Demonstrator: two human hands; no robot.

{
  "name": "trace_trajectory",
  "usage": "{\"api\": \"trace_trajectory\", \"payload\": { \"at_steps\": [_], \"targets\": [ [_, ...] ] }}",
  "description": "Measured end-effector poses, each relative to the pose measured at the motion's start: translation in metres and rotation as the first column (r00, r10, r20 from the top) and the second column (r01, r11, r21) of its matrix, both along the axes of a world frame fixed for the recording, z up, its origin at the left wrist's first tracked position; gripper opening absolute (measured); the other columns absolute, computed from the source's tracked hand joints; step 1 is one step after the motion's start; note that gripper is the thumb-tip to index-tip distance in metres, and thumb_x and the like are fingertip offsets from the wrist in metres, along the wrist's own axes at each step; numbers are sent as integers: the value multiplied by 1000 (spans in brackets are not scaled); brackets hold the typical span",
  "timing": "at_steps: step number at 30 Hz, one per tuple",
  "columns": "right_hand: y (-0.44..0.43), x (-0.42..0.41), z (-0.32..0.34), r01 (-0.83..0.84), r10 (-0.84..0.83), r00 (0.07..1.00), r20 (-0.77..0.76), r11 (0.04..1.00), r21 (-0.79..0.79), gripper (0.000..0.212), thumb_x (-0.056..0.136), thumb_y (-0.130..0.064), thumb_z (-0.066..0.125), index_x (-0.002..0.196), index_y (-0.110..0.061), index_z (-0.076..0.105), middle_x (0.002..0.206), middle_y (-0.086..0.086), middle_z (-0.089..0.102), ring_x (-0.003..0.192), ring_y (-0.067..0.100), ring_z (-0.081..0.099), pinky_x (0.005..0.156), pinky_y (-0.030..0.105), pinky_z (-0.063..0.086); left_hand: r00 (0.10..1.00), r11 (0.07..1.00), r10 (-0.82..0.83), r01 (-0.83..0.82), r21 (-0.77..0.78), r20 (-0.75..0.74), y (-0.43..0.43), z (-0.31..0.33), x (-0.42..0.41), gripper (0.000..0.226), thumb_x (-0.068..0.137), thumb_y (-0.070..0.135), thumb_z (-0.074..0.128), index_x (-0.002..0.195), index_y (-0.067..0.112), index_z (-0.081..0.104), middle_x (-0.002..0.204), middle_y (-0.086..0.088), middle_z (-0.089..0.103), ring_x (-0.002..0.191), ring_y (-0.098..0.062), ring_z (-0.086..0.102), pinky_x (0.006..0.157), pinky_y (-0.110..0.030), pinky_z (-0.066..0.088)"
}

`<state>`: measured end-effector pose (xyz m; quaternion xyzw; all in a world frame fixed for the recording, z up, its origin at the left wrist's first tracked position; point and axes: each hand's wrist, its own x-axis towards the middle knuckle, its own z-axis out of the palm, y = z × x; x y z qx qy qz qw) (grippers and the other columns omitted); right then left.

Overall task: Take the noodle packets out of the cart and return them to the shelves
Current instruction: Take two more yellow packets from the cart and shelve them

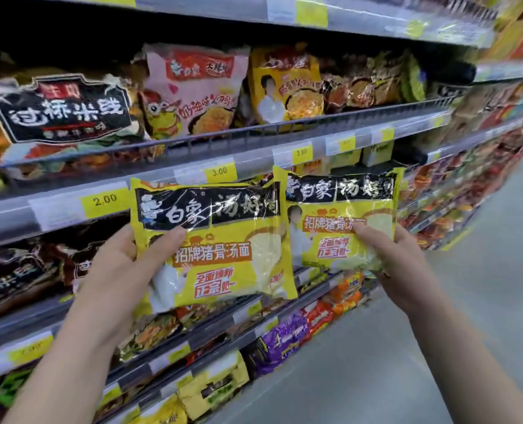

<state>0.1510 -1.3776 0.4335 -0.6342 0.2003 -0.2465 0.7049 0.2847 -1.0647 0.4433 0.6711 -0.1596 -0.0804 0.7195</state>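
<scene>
The left hand (122, 264) pinches the left packet (223, 240) at its lower left edge, thumb on the front. The right hand (397, 255) pinches the right packet (342, 215) by its lower right corner. Both packets hang upright, just before the shelf's (70, 206) front edge. They look light, with slick, crinkly film over a brittle noodle block, so an edge grip without squeezing probably suits.
</scene>
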Motion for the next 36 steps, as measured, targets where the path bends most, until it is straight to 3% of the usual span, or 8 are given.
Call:
{"api": "trace_trajectory", "payload": {
  "at_steps": [2,4,8,12,16,26,32,36],
  "targets": [
    [-13,12,-6,-26,26,1000,-12,1000,4,37,79,-27,75,110,-10,67,96,8,77,85,24,75,69,34,63,1000,1000,-5,5,3,-18,-8,-2,5,56,44,76,86,88,42,76,97,5,81,85,-16,78,73,-39,55],
    [-26,20,-12,-48,49,998,-36,999,16,41,78,-29,77,112,-9,65,101,12,74,87,27,74,74,38,61,999,999,31,-31,-13,-33,-12,-6,9,54,56,67,87,98,36,75,103,2,80,94,-24,77,77,-40,56],
    [-49,33,-18,-131,132,990,-44,991,25,37,74,-31,77,105,-13,65,87,4,76,81,23,73,70,34,60,993,995,93,-95,-32,-67,-23,-11,2,66,50,62,91,104,27,75,105,-1,80,95,-25,78,73,-38,61],
    [-76,43,-24,-212,215,975,-59,976,57,16,89,-25,70,103,-19,65,79,-7,77,71,7,74,67,24,54,979,985,169,-173,-23,-115,-36,-17,-21,67,53,64,91,105,25,75,113,-6,78,108,-30,73,100,-58,50],
    [-106,47,-22,-297,303,951,-65,951,84,12,95,-22,68,106,-23,65,84,-9,79,76,6,76,74,26,52,955,960,276,-279,-19,-106,-52,-26,-54,73,50,72,90,107,29,75,121,-6,75,123,-30,65,111,-60,42],
    [-154,53,-25,-446,456,888,-55,885,137,9,96,-23,68,104,-25,64,82,-13,78,75,3,75,63,17,57,886,894,443,-449,-8,-137,-97,-35,-110,86,39,73,92,108,27,71,117,1,77,117,-26,69,110,-57,44],
    [-147,70,-36,-473,488,869,-79,867,155,11,95,-22,68,104,-26,64,83,-12,79,75,2,75,63,17,57,871,878,478,-474,58,-117,-104,-46,-91,46,56,64,84,93,38,77,113,1,78,106,-22,74,106,-58,49],
    [-139,85,-57,-453,477,873,-100,871,192,6,95,-20,66,98,-25,63,76,-12,79,67,2,75,53,13,54,867,868,492,-483,118,-73,-106,-70,-60,46,69,55,79,102,23,72,103,-3,80,98,-28,76,92,-53,58]
  ]
}}
